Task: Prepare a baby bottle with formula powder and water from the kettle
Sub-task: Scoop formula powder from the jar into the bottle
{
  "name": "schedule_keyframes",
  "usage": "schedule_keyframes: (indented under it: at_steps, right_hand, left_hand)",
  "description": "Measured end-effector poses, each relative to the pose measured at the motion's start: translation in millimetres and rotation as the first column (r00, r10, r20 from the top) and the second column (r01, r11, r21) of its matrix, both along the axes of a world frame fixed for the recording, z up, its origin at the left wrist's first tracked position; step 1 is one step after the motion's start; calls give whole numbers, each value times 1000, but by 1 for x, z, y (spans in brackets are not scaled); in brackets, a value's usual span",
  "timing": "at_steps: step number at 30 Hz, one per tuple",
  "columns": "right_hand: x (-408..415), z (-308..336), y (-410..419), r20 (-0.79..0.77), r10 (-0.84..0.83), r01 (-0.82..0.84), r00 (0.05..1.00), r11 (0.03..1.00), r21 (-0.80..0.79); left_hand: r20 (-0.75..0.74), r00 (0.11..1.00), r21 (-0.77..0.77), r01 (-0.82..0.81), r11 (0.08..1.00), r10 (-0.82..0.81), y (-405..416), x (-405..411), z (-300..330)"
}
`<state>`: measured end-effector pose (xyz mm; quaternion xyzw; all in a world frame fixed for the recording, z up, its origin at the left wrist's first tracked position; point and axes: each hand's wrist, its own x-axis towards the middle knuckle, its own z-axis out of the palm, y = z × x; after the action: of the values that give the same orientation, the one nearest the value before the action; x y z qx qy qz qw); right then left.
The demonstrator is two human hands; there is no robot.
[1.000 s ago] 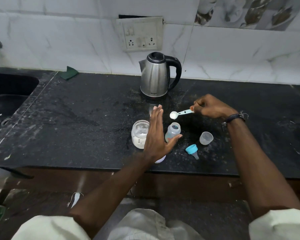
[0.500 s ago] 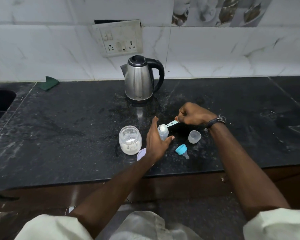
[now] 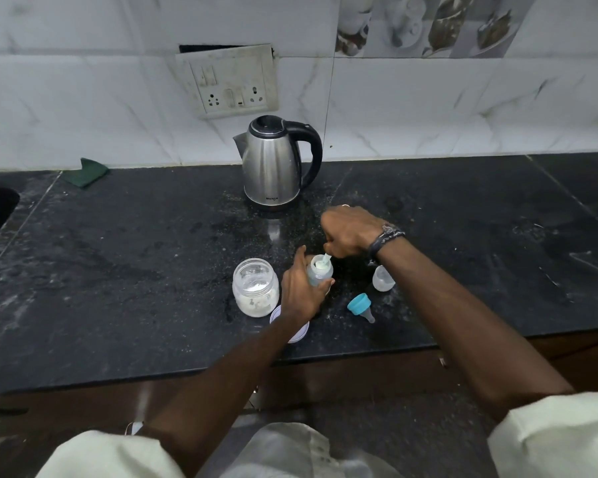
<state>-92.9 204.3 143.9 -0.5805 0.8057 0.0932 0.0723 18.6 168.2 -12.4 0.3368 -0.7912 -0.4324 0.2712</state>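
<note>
Left hand [image 3: 299, 288] grips the bottle [image 3: 320, 272]; right hand [image 3: 351, 231] pinches the scoop [image 3: 325, 259] into its mouth — jar [image 3: 255, 288], teat [image 3: 360, 306], cap [image 3: 383, 278] close by, kettle [image 3: 275, 163] behind on the black counter [image 3: 118, 270].

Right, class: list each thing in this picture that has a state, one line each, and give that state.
Baby bottle: upright, uncapped, held by the left hand.
Scoop: tipped into the bottle's mouth, held by the right hand.
Powder jar: open, partly filled.
Jar lid: off, lying on the counter.
Teat: off, on its side.
Clear cap: off the bottle.
Kettle: upright, lid closed.
</note>
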Motion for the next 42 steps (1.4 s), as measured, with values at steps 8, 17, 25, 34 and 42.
schedule_keyframes:
  at_steps: [8,17,25,34,42]
  right_hand:
    - [14,-22,-11,-66,44,-38,997,996,86]
    - [22,-14,-17,58,-25,20,998,996,85]
    - [24,-9,-17,59,-43,37,997,994,99]
    - [19,-6,-17,133,-79,71,988,995,65]
    - [14,-10,-14,294,-155,152,943,988,32]
  left_hand:
    - [39,999,17,12,1000,-13,-1,3,7]
    - [19,1000,9,10,1000,-10,-1,7,10]
    - [6,1000,16,16,1000,-16,-1,7,9]
    - [9,1000,-3,20,1000,-19,-2,7,5]
    - [9,1000,-12,8,1000,-8,-3,7,4]
